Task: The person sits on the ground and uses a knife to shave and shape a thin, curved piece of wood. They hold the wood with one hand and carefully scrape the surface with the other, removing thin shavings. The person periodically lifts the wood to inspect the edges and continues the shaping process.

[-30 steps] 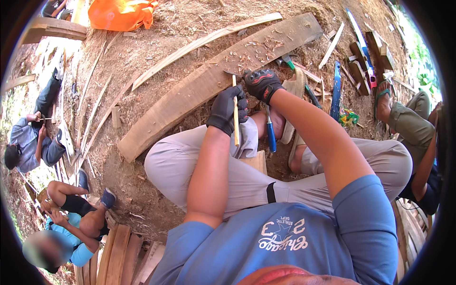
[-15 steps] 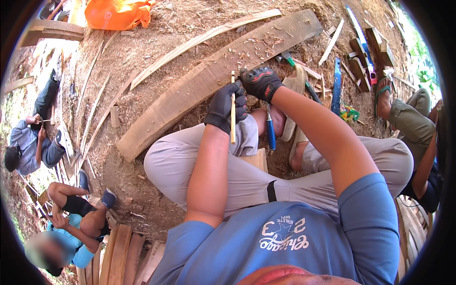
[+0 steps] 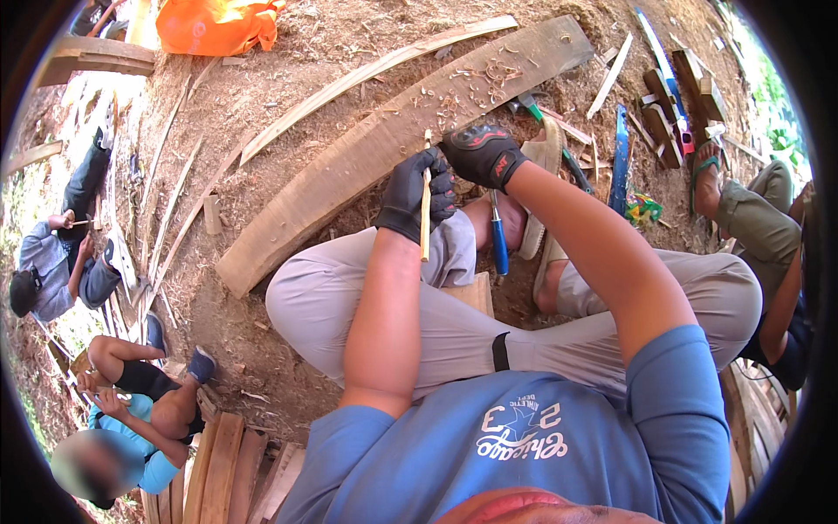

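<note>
My left hand (image 3: 412, 196), in a black and grey glove, is closed around a thin pale wooden stick (image 3: 426, 214). The stick stands roughly lengthwise to my forearm, its far tip poking out above the fingers. My right hand (image 3: 482, 155), in a black glove with red marks, is closed beside the stick's upper part; whatever it grips is hidden by the fingers. Close below it, a blue-handled tool with a thin metal shaft (image 3: 499, 244) rests by my lower leg. Beyond both hands lies a long curved wooden plank (image 3: 340, 179), strewn with curled shavings near its right end.
A green-and-black tool (image 3: 529, 106) lies near my shoe, and a blue bar (image 3: 620, 162) farther right. Wood blocks (image 3: 662, 131) sit at the upper right near another person's foot. Long strips, an orange bag (image 3: 214, 26) and stacked boards (image 3: 214, 467) surround me. Two people sit at left.
The stick's near end has shifted slightly left, and my right hand has turned a little at the wrist. Both hands stay closed. At lower left, a seated person's hands have moved.
</note>
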Demonstrator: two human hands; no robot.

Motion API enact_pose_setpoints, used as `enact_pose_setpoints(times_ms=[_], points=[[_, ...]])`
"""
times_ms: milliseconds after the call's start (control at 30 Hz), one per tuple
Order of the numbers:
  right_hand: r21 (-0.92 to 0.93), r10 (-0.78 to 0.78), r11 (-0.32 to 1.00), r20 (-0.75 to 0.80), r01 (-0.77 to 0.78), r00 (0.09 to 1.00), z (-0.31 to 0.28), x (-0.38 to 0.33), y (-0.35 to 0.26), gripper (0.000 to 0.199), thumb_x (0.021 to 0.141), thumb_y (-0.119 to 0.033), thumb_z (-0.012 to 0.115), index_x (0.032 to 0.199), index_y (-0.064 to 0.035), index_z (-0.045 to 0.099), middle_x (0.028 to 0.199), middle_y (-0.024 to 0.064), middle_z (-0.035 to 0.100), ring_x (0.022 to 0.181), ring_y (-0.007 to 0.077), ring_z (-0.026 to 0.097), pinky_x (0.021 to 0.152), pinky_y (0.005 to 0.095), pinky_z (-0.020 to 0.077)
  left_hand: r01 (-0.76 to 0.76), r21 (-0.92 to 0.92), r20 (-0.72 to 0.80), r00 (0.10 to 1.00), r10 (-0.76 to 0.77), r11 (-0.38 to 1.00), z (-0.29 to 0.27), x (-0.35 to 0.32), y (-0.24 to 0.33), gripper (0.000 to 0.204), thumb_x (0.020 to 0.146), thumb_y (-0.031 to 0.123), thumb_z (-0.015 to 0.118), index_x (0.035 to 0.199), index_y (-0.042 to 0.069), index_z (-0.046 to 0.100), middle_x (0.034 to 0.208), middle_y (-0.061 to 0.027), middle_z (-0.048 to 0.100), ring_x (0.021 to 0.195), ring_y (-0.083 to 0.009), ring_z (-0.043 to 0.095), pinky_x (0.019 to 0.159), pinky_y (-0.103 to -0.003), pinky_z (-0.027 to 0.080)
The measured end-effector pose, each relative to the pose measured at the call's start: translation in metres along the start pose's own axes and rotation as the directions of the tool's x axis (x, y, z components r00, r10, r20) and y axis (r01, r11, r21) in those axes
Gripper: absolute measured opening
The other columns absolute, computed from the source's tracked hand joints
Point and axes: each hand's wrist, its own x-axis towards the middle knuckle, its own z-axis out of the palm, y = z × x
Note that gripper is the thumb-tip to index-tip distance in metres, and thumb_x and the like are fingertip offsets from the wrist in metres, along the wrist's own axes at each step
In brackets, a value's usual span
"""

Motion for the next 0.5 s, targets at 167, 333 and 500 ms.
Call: enact_pose_setpoints(times_ms=[167,333,500], points=[[0.051,0.076,0.996,-0.030,-0.075,0.997,0.010,0.002,-0.005,0.026,0.096,-0.023,0.054,0.106,-0.0064,0.071,0.102,0.0203,0.076,0.094,0.0372,0.075,0.079,0.0475,0.0588,0.026,-0.040,0.047,0.999,-0.024,0.999,-0.001,-0.002,0.003,0.037,0.108,0.040,0.045,0.080,0.017,0.053,0.055,0.0034,0.034,0.037,-0.0107,0.029,0.036,-0.028,0.026],[-0.006,0.211,0.977,-0.042,-0.211,0.977,0.024,0.012,-0.004,0.027,0.097,-0.022,0.053,0.106,-0.0059,0.072,0.104,0.0199,0.076,0.095,0.0361,0.075,0.080,0.0474,0.0585,0.046,-0.100,0.070,0.997,-0.039,0.994,0.000,-0.004,0.002,0.036,0.108,0.040,0.045,0.081,0.017,0.053,0.055,0.0034,0.034,0.037,-0.0110,0.029,0.036,-0.028,0.027],[0.028,0.241,0.970,-0.074,-0.240,0.968,0.033,0.016,0.001,0.029,0.095,-0.022,0.054,0.106,-0.0048,0.074,0.107,0.0196,0.077,0.099,0.0361,0.075,0.082,0.0466,0.0587,0.084,-0.116,0.124,0.990,-0.069,0.990,-0.001,-0.002,0.007,0.034,0.108,0.038,0.044,0.085,0.015,0.054,0.056,0.0033,0.035,0.037,-0.0112,0.030,0.036,-0.029,0.027]])
